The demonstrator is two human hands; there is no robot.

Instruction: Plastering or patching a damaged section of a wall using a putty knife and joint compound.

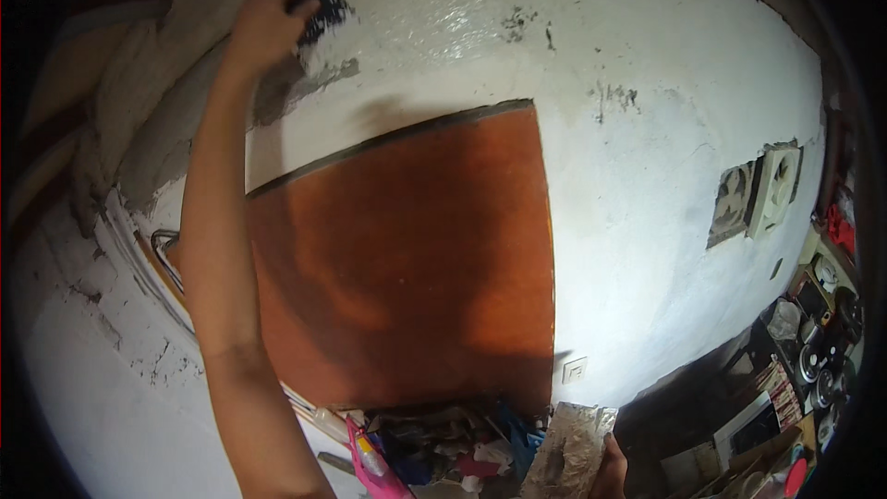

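Observation:
My left hand is raised high against the white wall, at the upper left of the head view. Its fingers are closed on a dark, ragged-edged tool pressed to the wall; the exact kind cannot be made out. Wet, shiny white coating spreads to the right of it. Low at the right, my right hand grips the edge of a flat board smeared with pale, greyish paste. Most of that hand is hidden by the board or cut off by the lower edge.
A reddish-brown door panel stands below the raised hand. Vent blocks and a wall switch are set in the wall. A pink bag lies near a heap of cloths; cluttered household goods crowd the right side.

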